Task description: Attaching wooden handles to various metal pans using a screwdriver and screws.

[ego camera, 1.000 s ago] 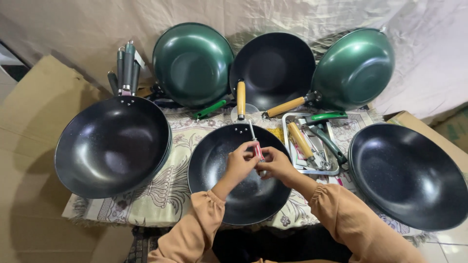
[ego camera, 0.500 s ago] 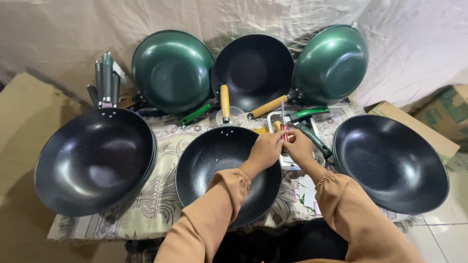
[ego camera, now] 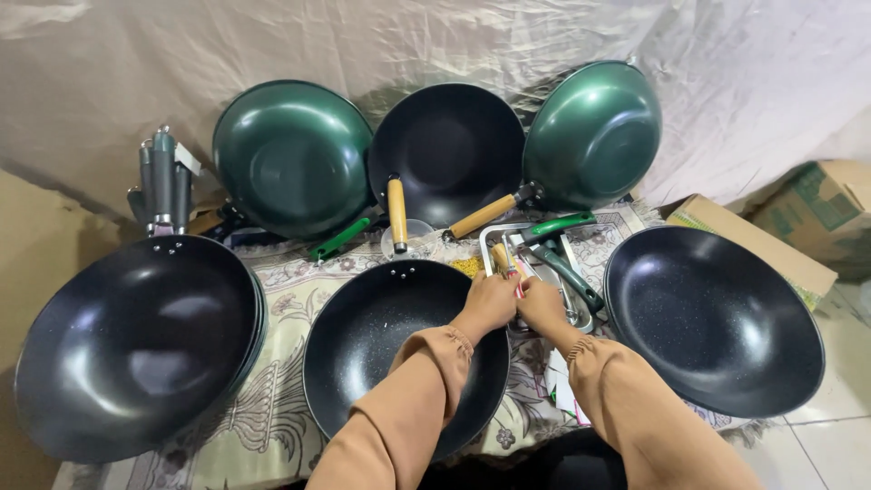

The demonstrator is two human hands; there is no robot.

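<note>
two hands meet over the metal tray (ego camera: pixel 490 238) beside the middle wok's (ego camera: pixel 381 336) rim, hemmed by woks either side, my left hand (ego camera: pixel 490 304) and right hand (ego camera: pixel 542 307) curled together around a small red-tipped tool (ego camera: pixel 519 289).

Left arm: reaching forward from the lower edge of the head view, sleeved in tan cloth gathered at the wrist.
Right arm: lying alongside it in the same tan sleeve, angling inward so the two wrists are closing toward each other.
Left hand (ego camera: pixel 491 301): curling its fingers downward, knuckles facing up, palm hidden.
Right hand (ego camera: pixel 543 305): sitting just beside the left, touching or nearly touching it, fingers bending forward and down.
Grip: both hands are closing loosely, but whether either is pinching something cannot be told.
</note>
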